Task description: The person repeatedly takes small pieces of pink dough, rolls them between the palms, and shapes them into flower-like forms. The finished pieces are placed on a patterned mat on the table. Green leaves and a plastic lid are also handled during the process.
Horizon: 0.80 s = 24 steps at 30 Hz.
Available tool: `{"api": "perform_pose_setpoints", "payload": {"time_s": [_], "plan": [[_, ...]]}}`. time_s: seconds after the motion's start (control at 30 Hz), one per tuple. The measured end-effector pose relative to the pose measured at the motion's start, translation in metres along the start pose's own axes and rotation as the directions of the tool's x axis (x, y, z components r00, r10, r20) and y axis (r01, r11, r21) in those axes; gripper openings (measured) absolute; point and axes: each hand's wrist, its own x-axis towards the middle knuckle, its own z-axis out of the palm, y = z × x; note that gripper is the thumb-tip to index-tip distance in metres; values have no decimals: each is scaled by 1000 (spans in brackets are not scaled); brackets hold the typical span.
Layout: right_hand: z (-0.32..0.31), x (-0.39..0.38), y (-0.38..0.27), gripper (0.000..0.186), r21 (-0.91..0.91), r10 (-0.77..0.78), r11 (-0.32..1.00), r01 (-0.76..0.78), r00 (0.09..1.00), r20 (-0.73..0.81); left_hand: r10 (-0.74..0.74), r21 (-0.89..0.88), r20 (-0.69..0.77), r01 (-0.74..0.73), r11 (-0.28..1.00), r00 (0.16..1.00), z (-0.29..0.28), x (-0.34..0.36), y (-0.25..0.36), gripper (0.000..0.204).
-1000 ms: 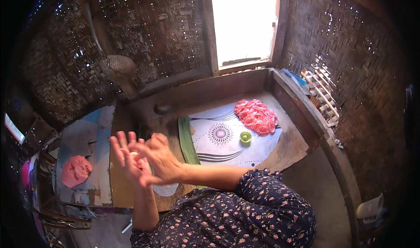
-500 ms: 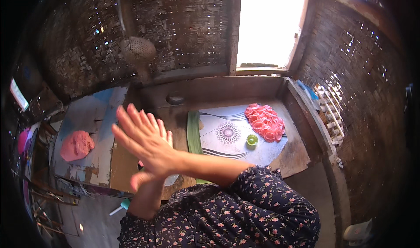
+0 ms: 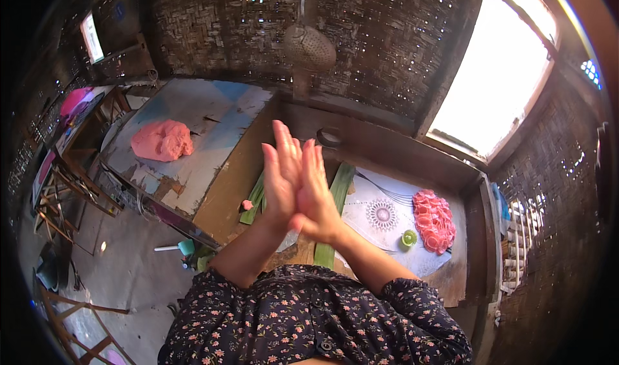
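Note:
My left hand (image 3: 279, 183) and my right hand (image 3: 317, 201) meet palm to palm in front of my chest, fingers stretched out and pointing away from me. Whatever lies between the palms, if anything, is hidden. A small pink lump (image 3: 247, 204), looking like dough, sits left of my hands near a green leaf strip (image 3: 255, 199). Farther left, a large pink dough mass (image 3: 161, 141) rests on the worn tabletop (image 3: 200, 117). On the right, a patterned white sheet (image 3: 361, 201) bears a heap of thin pink rounds (image 3: 433, 222) and a small green cup-shaped piece (image 3: 409, 239).
Another green leaf strip (image 3: 335, 194) lies along the sheet's left edge. A raised wooden board (image 3: 400, 149) borders the table at the back. A perforated ladle (image 3: 309, 47) hangs on the woven wall. A teal-headed tool (image 3: 185, 247) is low left, near wooden chair frames (image 3: 80, 194).
My view has swung left, so the table contents appear farther right. My hands have turned from slanting left to pointing nearly straight ahead, palms still together. The small pink lump now shows.

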Motion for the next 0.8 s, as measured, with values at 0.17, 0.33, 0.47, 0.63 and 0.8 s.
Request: {"api": "perform_pose_setpoints", "payload": {"time_s": [0.17,0.33,0.47,0.63,0.8], "plan": [[-4,2,6,105,-189,47,979,-71,991,-127,-174,396,415,-5,918,893,10,-6,-3,67],[-1,-1,6,90,130,269,949,-287,953,142,-42,5,103,42,999,994,2,-3,1,62],[-7,3,12,89,-181,198,956,-231,964,-179,-228,244,300,156,957,926,0,-12,-10,58],[-2,0,3,88,65,22,998,-25,999,41,32,565,322,-219,795,946,-6,1,-1,61],[-4,3,10,86,-24,175,984,-178,981,-87,-186,192,224,144,971,956,6,-3,-6,58]]}}
